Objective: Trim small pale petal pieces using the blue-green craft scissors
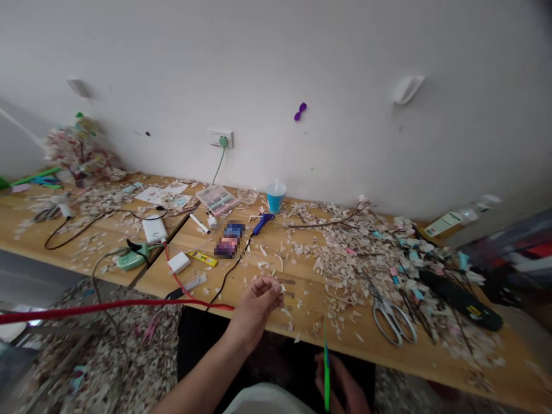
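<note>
My left hand is over the table's front edge, thumb and fingers pinched on a small white scrap. Lower down to the right, my right hand is wrapped round a slim green-handled tool with a narrow pointed tip. It is seen edge-on, so I cannot tell whether it is scissors or a knife. Scissors with pale grey handles lie on the table to the right of both hands. Pale scraps are scattered on the wood between them.
Scraps heap up on the right beside a dark green tool. Farther back are a blue cup, a blue glue gun, a phone and a compartment box. A red cable crosses at left near a power bank.
</note>
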A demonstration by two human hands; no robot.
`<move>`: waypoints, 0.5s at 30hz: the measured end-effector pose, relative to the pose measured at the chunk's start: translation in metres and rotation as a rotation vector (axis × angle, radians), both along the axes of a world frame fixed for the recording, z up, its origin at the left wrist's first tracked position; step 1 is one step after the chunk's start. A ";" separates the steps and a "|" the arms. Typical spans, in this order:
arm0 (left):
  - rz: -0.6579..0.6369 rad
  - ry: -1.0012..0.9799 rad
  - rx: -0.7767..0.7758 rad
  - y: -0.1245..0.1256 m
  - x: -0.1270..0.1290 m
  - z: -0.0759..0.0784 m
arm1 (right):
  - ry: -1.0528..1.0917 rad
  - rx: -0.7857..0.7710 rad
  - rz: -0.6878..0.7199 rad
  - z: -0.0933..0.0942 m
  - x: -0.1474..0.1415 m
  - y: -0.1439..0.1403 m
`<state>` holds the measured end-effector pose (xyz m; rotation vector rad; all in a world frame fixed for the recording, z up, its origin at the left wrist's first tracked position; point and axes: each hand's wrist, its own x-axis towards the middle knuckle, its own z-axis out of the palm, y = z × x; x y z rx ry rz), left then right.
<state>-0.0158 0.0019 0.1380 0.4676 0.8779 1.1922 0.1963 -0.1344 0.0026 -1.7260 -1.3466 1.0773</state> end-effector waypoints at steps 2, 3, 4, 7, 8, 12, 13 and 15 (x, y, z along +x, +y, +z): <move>-0.036 0.015 -0.006 -0.008 0.002 -0.001 | 0.012 -0.030 -0.084 0.034 -0.008 0.016; -0.059 0.024 -0.016 -0.011 0.003 -0.001 | 0.008 -0.043 -0.077 0.049 -0.010 0.024; -0.084 0.032 -0.027 -0.015 0.004 -0.001 | 0.019 -0.042 -0.044 0.063 -0.012 0.031; -0.115 0.041 -0.056 -0.021 0.004 0.000 | 0.076 -0.045 0.014 0.092 -0.019 0.042; -0.113 0.042 -0.061 -0.022 0.004 0.000 | 0.084 -0.057 0.032 0.098 -0.022 0.043; -0.110 0.036 -0.043 -0.023 0.005 -0.003 | 0.069 -0.079 0.140 0.112 -0.035 0.044; -0.109 0.038 -0.030 -0.023 0.006 -0.004 | 0.064 -0.080 0.170 0.115 -0.038 0.044; -0.097 0.046 -0.007 -0.023 0.007 -0.007 | 0.064 -0.087 0.224 0.119 -0.042 0.046</move>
